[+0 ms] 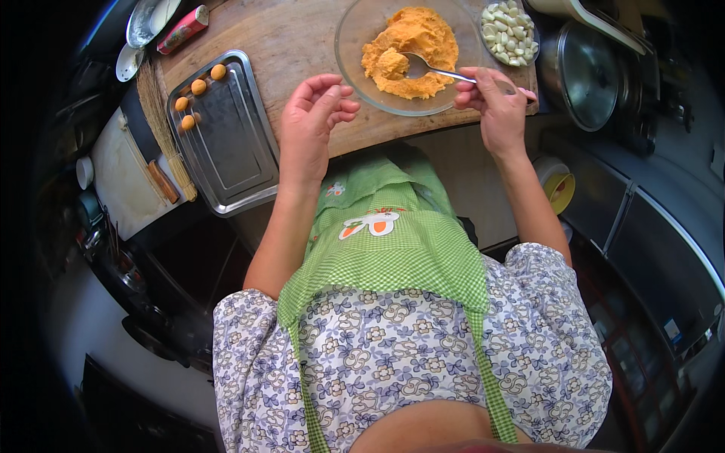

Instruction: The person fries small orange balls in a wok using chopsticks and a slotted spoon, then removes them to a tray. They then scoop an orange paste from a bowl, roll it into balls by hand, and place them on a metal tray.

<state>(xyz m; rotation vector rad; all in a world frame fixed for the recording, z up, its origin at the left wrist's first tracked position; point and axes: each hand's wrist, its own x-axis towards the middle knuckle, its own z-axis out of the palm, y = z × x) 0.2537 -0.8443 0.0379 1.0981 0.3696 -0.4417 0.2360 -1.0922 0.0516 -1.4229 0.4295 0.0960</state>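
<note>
My right hand [495, 105] grips the handle of a metal spoon [442, 71], whose bowl rests in orange mash [422, 34] with a lump of it. The mash lies in a clear glass bowl [352, 73] on a wooden board [294, 34]. Left of the bowl, my left hand [323, 105] is raised over the board's front edge with its fingers loosely curled and nothing visible in them. A metal tray [232, 141] stands further left, and several small orange balls [198, 86] sit in its far left part.
A dish of peeled garlic cloves [510, 34] stands right of the bowl. Beside the tray lie a straw whisk broom [161, 119] and a pale cutting board [122, 181]. A red packet [183, 29] and a metal bowl [148, 22] are at the far left. A glass lid [589, 76] stands at the right.
</note>
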